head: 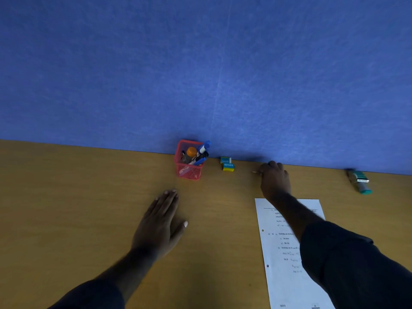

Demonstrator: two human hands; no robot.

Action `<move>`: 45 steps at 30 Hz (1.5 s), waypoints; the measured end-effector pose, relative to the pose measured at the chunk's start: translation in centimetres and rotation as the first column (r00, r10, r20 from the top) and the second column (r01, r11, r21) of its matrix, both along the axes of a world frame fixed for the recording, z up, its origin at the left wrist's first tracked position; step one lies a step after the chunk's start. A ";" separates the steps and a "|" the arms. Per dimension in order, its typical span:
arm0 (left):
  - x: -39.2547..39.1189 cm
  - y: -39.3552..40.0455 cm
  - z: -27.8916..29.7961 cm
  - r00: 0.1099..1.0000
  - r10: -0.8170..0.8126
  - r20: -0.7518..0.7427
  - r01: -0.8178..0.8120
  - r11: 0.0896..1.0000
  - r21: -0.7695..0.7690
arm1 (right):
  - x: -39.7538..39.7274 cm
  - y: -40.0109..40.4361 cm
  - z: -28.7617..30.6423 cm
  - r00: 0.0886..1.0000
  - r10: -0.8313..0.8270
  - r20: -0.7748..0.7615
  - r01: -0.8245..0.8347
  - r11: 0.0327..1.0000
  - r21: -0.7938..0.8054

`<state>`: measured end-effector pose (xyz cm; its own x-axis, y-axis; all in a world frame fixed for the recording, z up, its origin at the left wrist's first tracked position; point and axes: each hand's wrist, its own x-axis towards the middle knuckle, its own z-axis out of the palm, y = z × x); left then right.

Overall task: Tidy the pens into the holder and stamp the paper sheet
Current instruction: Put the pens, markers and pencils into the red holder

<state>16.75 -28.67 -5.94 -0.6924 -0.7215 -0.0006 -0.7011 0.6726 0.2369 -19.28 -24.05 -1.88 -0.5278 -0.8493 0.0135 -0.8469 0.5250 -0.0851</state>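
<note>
A red mesh pen holder [189,171] stands by the blue wall, with several pens and markers [201,152] sticking out of it. My right hand [275,179] reaches far forward near the wall, its fingers curled over a thin light object [255,172] whose tip shows at its left; what it is I cannot tell. My left hand [161,221] lies flat and open on the desk, in front of the holder. A printed paper sheet [283,253] lies at the right, partly under my right arm. A teal stamp [359,180] lies on its side at the far right by the wall.
Two small teal and yellow eraser boxes [227,164] sit stacked between the holder and my right hand. The blue wall panel [200,74] bounds the back of the wooden desk [78,208].
</note>
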 end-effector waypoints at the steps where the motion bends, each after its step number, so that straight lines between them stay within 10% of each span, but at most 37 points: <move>1: 0.0 0.0 0.0 1.000 0.000 0.000 0.000 1.000 0.000 | 0.3 0.1 -0.1 1.000 0.022 0.002 -0.022 1.000 -0.019; 10: -0.1 0.1 0.1 1.000 0.002 -0.017 -0.002 1.000 0.011 | 7.2 -1.7 4.9 0.833 0.250 0.494 0.190 0.709 -0.679; 16: -0.2 0.1 0.1 0.999 0.005 -0.034 -0.005 1.000 0.011 | 11.6 -3.8 9.3 0.750 0.449 0.486 0.202 0.543 -0.815; 45: -0.1 0.1 -0.4 1.000 0.017 0.001 -0.017 1.000 0.026 | 14.8 -7.1 9.9 0.938 0.347 -0.003 -0.330 0.890 -0.315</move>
<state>16.63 -28.55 -6.38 -0.6800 -0.7329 -0.0199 -0.7125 0.6542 0.2539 -4.50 -31.13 8.03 -0.2161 -0.9348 0.2819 -0.9585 0.1481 -0.2436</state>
